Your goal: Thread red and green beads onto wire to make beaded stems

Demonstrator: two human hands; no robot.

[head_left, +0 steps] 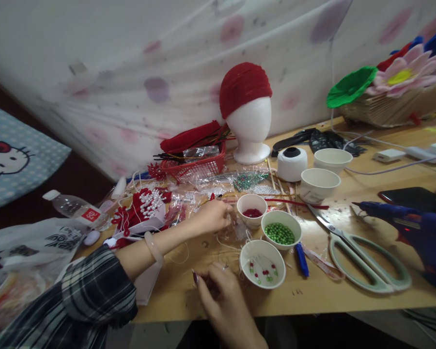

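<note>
My left hand (pixel 212 216) reaches across the table with its fingers pressed together, beside a paper cup of red beads (pixel 252 214) and above a small clear plastic bag (pixel 241 231). Whatever it pinches is hidden. Nearer the table's front edge, my right hand (pixel 223 300) is curled, thumb and forefinger close together; anything between them is too small to make out. To its right stands a cup (pixel 262 283) holding thin threads with red and green beads, some thread hanging over its rim. Behind that is a cup of green beads (pixel 279 234).
Scissors (pixel 363 257), a blue pen cap (pixel 301 260) and a blue glue gun (pixel 403 223) lie at right. A foam head (pixel 252 123) wearing a red cap stands behind, beside a red basket (pixel 199 169). A plastic bottle (pixel 76 208) lies at left.
</note>
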